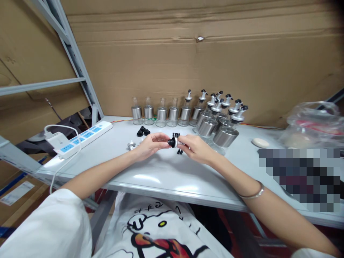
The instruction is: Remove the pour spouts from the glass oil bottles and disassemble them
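Above the white table, both my hands meet at a bottle pourer with a silvery body and a ribbed black stopper. My right hand is closed around the silvery body, partly hiding it. From the other side, the fingertips of my left hand pinch the end of the black stopper. Small black caps lie behind the hands, and a few more lie just in front. Several black stoppers are grouped beyond my left hand, with silvery pourer parts beside its wrist.
Glass bottles with steel sleeves line the back without pourers. To the right, several bottles carry pourers. A white power strip lies at left. At right are a pale oval object and a clear plastic bag.
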Demonstrator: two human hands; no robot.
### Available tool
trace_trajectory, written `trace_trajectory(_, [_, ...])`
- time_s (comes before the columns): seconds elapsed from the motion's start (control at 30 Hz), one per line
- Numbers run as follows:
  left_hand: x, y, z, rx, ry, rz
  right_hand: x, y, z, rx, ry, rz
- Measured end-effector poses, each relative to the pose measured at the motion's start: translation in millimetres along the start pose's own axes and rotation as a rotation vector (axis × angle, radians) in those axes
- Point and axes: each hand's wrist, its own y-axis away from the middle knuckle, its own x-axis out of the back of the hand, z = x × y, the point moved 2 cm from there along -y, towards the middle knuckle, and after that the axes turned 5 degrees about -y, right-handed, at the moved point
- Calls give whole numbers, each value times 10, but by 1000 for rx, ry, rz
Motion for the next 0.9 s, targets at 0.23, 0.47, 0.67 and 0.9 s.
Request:
trace_trajectory(0.23, [-4, 5, 4, -5, -20, -1, 2, -4, -6, 13, 14, -1])
trace_trajectory(0.47, [41, -20, -17, -88, -134, -19, -7, 2, -14, 10, 49, -10])
trace_trajectory(0.67, [78, -23, 15, -269, -428, -45, -80, 11, 51, -132, 67, -111])
trace_trajectory(0.9, [123, -19, 31, -453, -737, -62, -79, -3, -24, -228, 95, -206])
